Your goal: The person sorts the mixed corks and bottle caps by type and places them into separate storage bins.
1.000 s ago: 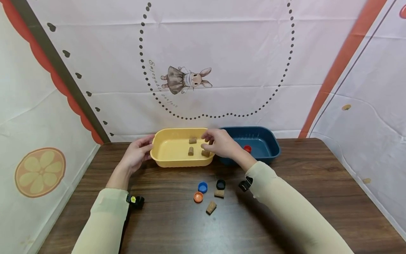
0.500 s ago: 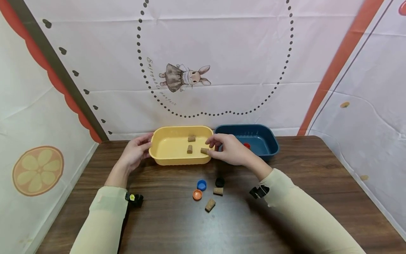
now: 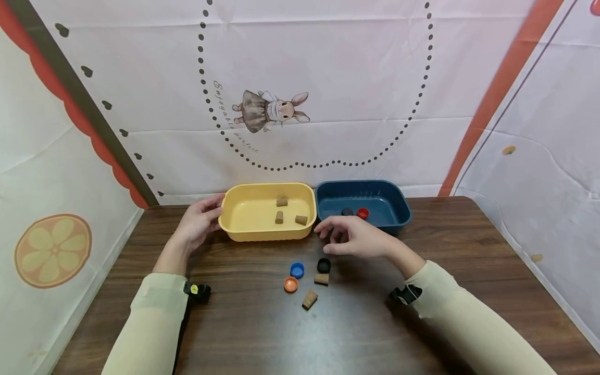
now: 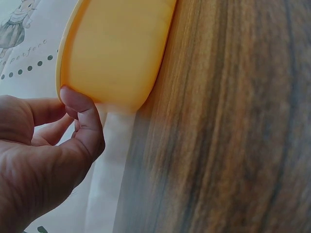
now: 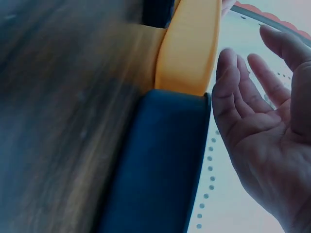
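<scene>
My left hand (image 3: 199,221) holds the left end of the yellow basin (image 3: 267,235), its thumb on the rim in the left wrist view and the other fingers behind. Inside that basin lie three corks (image 3: 301,220). My right hand (image 3: 358,237) hovers over the table in front of the blue basin (image 3: 398,221), fingers loosely bent and holding nothing. In the right wrist view the palm shows bare. Below this hand are a black bottle cap (image 3: 324,265) and a cork (image 3: 321,279). The blue basin contains a red cap (image 3: 363,213) and a dark cap (image 3: 347,212), partly hidden by the hand.
On the wooden table (image 3: 248,333) a blue cap (image 3: 297,270), an orange cap (image 3: 290,284) and a second cork (image 3: 310,299) lie in front of the yellow basin. Both basins stand side by side against the printed cloth (image 3: 356,78) at the back.
My right hand has left the yellow basin's right end, moving right and nearer to me, while a cork stays behind in that basin. My left hand keeps its place on the rim.
</scene>
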Demonstrator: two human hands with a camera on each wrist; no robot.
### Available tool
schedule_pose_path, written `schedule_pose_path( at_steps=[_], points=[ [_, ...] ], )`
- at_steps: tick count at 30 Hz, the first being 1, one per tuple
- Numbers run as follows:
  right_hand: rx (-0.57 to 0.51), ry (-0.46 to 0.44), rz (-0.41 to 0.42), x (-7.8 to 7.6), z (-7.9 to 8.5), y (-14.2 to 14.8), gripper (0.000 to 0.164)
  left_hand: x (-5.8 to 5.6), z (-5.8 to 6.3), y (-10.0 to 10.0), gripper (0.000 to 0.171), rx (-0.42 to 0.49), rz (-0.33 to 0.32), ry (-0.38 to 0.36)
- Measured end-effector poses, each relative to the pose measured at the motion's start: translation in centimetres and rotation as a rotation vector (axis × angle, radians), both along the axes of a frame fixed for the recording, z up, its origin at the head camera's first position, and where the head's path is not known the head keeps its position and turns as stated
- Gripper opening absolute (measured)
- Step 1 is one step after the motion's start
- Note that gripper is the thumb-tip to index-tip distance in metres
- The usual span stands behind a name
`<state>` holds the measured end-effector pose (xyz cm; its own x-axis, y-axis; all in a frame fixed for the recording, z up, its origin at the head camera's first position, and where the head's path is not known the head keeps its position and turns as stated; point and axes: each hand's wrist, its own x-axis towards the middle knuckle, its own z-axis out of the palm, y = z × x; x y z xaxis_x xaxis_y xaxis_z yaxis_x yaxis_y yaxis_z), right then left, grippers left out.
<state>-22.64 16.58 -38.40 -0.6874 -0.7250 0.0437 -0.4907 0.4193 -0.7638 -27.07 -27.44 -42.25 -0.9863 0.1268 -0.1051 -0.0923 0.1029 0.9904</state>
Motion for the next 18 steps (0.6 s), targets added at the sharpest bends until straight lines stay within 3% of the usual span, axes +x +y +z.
schedule_pose_path(
  at_steps=[18],
  points=[
    [0.026,-0.159,0.101,0.6,-2.5,1.8,0.051,-0.2,-0.2,-0.1,0.056,-0.018,0.003,0.003]
  ],
)
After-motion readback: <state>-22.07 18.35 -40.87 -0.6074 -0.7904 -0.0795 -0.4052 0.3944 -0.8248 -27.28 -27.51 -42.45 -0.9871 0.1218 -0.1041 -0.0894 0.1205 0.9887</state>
